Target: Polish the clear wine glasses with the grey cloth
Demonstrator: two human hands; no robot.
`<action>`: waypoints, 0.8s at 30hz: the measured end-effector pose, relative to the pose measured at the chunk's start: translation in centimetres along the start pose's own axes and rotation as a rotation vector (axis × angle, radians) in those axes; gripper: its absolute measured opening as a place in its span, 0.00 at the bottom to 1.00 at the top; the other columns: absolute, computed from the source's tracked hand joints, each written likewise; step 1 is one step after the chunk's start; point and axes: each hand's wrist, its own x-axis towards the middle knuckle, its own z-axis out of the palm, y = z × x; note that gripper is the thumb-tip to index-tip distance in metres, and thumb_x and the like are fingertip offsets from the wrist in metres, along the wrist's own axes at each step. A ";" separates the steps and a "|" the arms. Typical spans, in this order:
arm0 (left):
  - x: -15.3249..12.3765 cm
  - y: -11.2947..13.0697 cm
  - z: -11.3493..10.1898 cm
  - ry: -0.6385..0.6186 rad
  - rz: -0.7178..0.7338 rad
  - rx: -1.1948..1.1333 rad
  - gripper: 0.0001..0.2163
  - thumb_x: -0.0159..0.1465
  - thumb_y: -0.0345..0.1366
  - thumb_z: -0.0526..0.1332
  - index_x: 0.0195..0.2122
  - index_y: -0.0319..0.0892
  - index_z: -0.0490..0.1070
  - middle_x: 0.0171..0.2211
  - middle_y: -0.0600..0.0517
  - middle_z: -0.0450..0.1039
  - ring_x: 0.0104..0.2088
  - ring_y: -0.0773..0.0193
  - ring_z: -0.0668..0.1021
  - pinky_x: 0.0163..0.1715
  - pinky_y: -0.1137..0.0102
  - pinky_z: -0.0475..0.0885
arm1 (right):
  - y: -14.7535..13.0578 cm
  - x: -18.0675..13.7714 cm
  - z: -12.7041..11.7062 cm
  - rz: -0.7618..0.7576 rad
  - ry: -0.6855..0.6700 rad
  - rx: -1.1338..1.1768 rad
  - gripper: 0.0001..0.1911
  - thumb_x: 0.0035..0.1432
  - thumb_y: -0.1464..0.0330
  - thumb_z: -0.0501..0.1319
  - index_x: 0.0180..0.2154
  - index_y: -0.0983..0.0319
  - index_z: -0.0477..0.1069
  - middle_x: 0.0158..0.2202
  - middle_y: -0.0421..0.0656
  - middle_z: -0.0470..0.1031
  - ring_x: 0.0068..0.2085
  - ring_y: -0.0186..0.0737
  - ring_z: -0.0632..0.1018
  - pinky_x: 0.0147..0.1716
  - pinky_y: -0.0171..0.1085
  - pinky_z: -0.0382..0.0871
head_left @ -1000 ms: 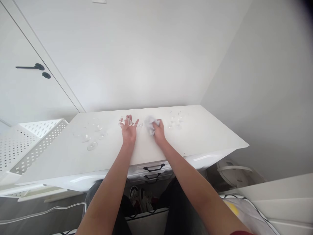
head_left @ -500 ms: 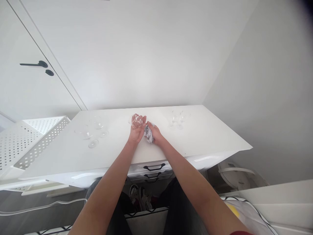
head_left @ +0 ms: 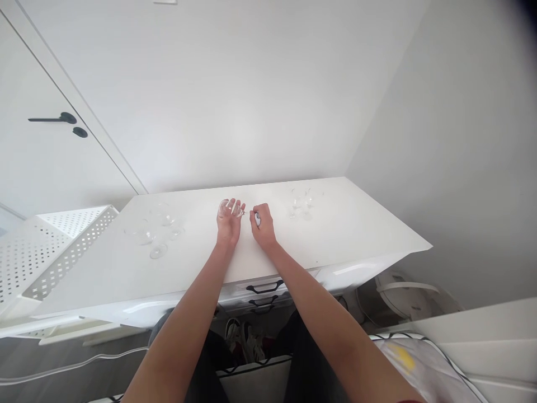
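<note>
- Two hands were out over the white surface point(head_left: 335, 235), side by side near its middle, close together but, as far as I could tell, not touching.
- My left hand point(head_left: 227, 226) had a glass point(head_left: 229, 207) in it. The fingers were curled up round its bowl and gripped it just above the surface.
- That glass was clear and colourless, with a rounded bowl. It showed only as faint rims and glints against the white behind it.
- A thin part of it, the stem I think, reached out toward my other hand.
- My right hand point(head_left: 262, 228) was clenched round a small cloth point(head_left: 257, 218), pale grey-white. Only a scrap of it peeped out between the fingers, on the side facing the glass.
- Cloth and glass lay just beside each other; I could not tell whether they touched.
- Off to my left, a left group of glasses point(head_left: 146, 234) sat on the surface, well apart from my hands. They were just as clear and hard to make out, and one round foot lay nearest the front edge.
- Off to my right, a right group of glasses point(head_left: 302, 202) sat near the back edge, by the wall.
- Under the front edge, black drawer handles point(head_left: 264, 288) showed between my forearms.
- At the far left was a white perforated rack point(head_left: 62, 240), and above it a door with a black door handle point(head_left: 52, 117).
</note>
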 end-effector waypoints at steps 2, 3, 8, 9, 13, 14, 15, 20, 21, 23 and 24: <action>0.0 0.1 -0.1 0.003 -0.007 0.004 0.16 0.56 0.39 0.77 0.40 0.47 0.73 0.45 0.51 0.72 0.44 0.65 0.78 0.56 0.62 0.72 | -0.2 0.1 -0.1 0.148 -0.049 0.132 0.12 0.68 0.56 0.55 0.35 0.57 0.64 0.33 0.40 0.66 0.33 0.38 0.68 0.36 0.39 0.69; 0.0 0.2 -0.1 -0.003 -0.015 0.006 0.16 0.54 0.36 0.77 0.40 0.47 0.74 0.43 0.52 0.72 0.42 0.66 0.77 0.55 0.64 0.73 | -0.2 0.2 -0.2 0.266 -0.076 0.228 0.13 0.67 0.56 0.56 0.34 0.56 0.64 0.30 0.39 0.65 0.30 0.37 0.68 0.32 0.38 0.68; 0.0 0.0 -0.5 -0.087 -0.044 0.044 0.22 0.46 0.28 0.77 0.41 0.48 0.74 0.41 0.52 0.72 0.41 0.64 0.76 0.49 0.65 0.73 | 0.2 1.3 -0.9 0.830 -0.221 0.673 0.12 0.56 0.57 0.60 0.30 0.57 0.64 0.22 0.36 0.63 0.20 0.33 0.63 0.18 0.34 0.56; 0.0 0.0 -0.6 -0.108 -0.052 0.049 0.22 0.45 0.28 0.77 0.41 0.48 0.74 0.41 0.51 0.72 0.41 0.63 0.75 0.48 0.65 0.73 | 0.2 1.4 -1.0 0.864 -0.264 0.704 0.12 0.55 0.56 0.60 0.30 0.58 0.65 0.22 0.37 0.64 0.20 0.32 0.62 0.18 0.34 0.55; 0.1 -0.2 -0.4 -0.155 -0.056 0.066 0.23 0.45 0.30 0.78 0.40 0.49 0.72 0.41 0.52 0.71 0.41 0.63 0.75 0.51 0.62 0.71 | -0.2 1.3 -1.1 0.834 -0.198 0.611 0.13 0.54 0.56 0.60 0.30 0.57 0.65 0.22 0.37 0.64 0.20 0.32 0.61 0.18 0.34 0.56; 0.1 -0.2 -0.3 -0.148 -0.056 0.072 0.23 0.46 0.30 0.78 0.40 0.49 0.72 0.41 0.52 0.71 0.41 0.63 0.75 0.52 0.62 0.70 | -0.4 1.1 -1.0 0.778 -0.128 0.549 0.11 0.54 0.57 0.61 0.30 0.57 0.65 0.22 0.36 0.64 0.21 0.33 0.62 0.19 0.34 0.57; 0.1 -0.2 -0.2 -0.134 -0.058 0.074 0.22 0.47 0.31 0.78 0.40 0.50 0.72 0.41 0.53 0.71 0.42 0.63 0.75 0.53 0.62 0.70 | -0.7 0.9 -1.0 0.697 -0.058 0.477 0.11 0.54 0.58 0.61 0.31 0.56 0.64 0.22 0.35 0.65 0.21 0.33 0.63 0.20 0.34 0.59; 0.1 0.0 -0.3 -0.072 -0.066 0.061 0.20 0.48 0.31 0.76 0.41 0.50 0.73 0.43 0.51 0.72 0.43 0.62 0.76 0.51 0.63 0.71 | -1.0 0.6 -1.0 0.538 -0.094 0.423 0.11 0.55 0.57 0.60 0.29 0.56 0.63 0.22 0.35 0.64 0.22 0.33 0.64 0.21 0.34 0.60; 0.0 0.0 -0.5 -0.084 -0.071 0.063 0.21 0.47 0.30 0.76 0.41 0.49 0.73 0.42 0.51 0.72 0.42 0.62 0.75 0.50 0.62 0.71 | -0.9 0.7 -1.0 0.619 -0.161 0.486 0.11 0.54 0.57 0.59 0.29 0.56 0.63 0.21 0.36 0.64 0.21 0.33 0.63 0.19 0.34 0.58; 0.0 0.0 -0.7 -0.128 -0.082 0.062 0.22 0.45 0.29 0.76 0.40 0.49 0.73 0.41 0.51 0.72 0.41 0.61 0.75 0.48 0.62 0.71 | -0.7 0.9 -1.2 0.752 -0.270 0.574 0.10 0.52 0.57 0.57 0.28 0.57 0.64 0.20 0.36 0.62 0.18 0.34 0.61 0.16 0.35 0.55; 0.0 -0.1 -0.8 -0.151 -0.086 0.060 0.22 0.45 0.29 0.76 0.40 0.49 0.73 0.40 0.52 0.71 0.41 0.62 0.75 0.48 0.62 0.71 | -0.6 0.9 -1.3 0.784 -0.293 0.591 0.10 0.51 0.57 0.57 0.28 0.57 0.64 0.19 0.36 0.61 0.18 0.34 0.60 0.16 0.35 0.54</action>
